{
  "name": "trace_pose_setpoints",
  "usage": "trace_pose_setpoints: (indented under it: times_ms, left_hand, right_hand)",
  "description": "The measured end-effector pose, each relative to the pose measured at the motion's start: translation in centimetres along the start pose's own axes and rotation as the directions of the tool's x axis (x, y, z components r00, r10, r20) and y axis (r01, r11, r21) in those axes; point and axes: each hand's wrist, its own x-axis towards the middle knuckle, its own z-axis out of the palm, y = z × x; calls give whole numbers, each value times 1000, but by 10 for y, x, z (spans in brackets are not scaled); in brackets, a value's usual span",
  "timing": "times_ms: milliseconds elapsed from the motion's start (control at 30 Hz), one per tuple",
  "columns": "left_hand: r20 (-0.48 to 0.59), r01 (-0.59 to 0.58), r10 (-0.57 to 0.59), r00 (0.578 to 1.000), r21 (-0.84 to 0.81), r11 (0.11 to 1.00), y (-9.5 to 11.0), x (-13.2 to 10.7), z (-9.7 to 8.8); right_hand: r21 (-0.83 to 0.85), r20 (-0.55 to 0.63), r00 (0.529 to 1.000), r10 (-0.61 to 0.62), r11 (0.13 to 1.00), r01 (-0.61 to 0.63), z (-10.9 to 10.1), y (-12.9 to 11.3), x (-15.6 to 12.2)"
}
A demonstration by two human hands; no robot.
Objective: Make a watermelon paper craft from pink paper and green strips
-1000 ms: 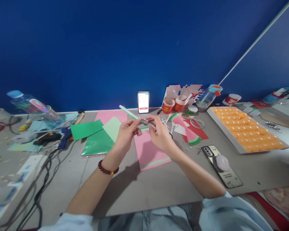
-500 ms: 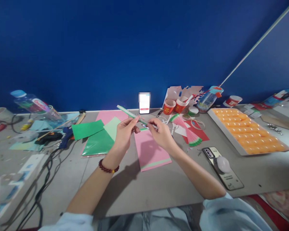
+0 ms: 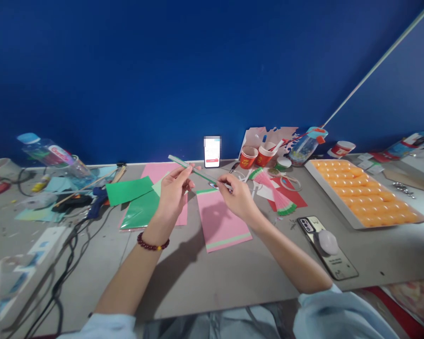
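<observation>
Between my hands, above the table, is a narrow green strip with a pale edge (image 3: pixel 178 160), tilted down to the right. My left hand (image 3: pixel 174 192) pinches it partway along, and its left end sticks out past the fingers. My right hand (image 3: pixel 238 197) has its thumb and fingers closed on the strip's right end; the fingertips partly hide that end. Below lies a pink paper sheet (image 3: pixel 224 219) with a light green band near its front edge and a green one at its back edge. A pink and green folded paper fan (image 3: pixel 273 190) rests to the right.
A lit phone (image 3: pixel 212 153) leans on the blue wall. Green papers (image 3: pixel 129 190) and a hot glue gun (image 3: pixel 97 200) lie left, near a power strip (image 3: pixel 31 263). At right are paper cups (image 3: pixel 249 157), a tray of orange balls (image 3: pixel 363 190) and another phone (image 3: pixel 342 268).
My left hand has slid left along the strip, away from my right hand, so more of the strip shows between them. My right hand has barely moved.
</observation>
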Motion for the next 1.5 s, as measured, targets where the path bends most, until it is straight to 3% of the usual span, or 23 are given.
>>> trace_pose_setpoints:
  times_ms: [267,433,600,800,867,900,967,1000,1067,1100,1267,1367,1500]
  left_hand:
    - [9,-11,11,1000,63,998,-1,0,1]
    - [-39,-158,171,984,228,961,-4,8,-7]
    - [15,-239,251,968,358,902,-1,16,-16]
    - [-152,-272,322,935,277,921,11,32,-40]
    - [-121,-240,291,949,325,915,16,36,-50]
    - [-51,-196,231,972,371,908,18,36,-55]
    - [138,-93,31,990,475,875,22,35,-60]
    - [233,-50,-86,969,522,851,23,33,-60]
    - [366,-10,-244,898,571,821,23,28,-55]
    - [401,-20,-248,882,559,829,20,25,-49]
    - [364,-197,33,931,422,885,-4,6,-11]
    - [323,-226,82,943,437,871,-19,-2,3]
    - [255,-244,138,957,452,858,-36,-3,5]
  right_hand:
    - [-10,-12,1000,8,1000,-8,-1,2,1]
    - [7,-24,999,35,999,-34,-1,1,2]
    - [-5,-40,999,23,1000,-23,-4,2,3]
    - [-26,-58,998,25,999,-27,-8,3,6]
    - [-19,-53,998,35,999,-36,-9,2,6]
    - [-16,-49,998,36,999,-37,-10,2,7]
    - [-16,-42,998,39,999,-40,-11,2,7]
    - [-17,-37,998,43,999,-44,-11,2,7]
    - [-5,-25,998,55,998,-55,-11,3,8]
    - [14,-13,998,61,998,-61,-10,3,8]
    - [202,116,987,114,970,-136,-2,6,6]
    - [302,201,967,159,929,-215,2,6,5]
    - [310,235,952,198,913,-266,3,8,5]
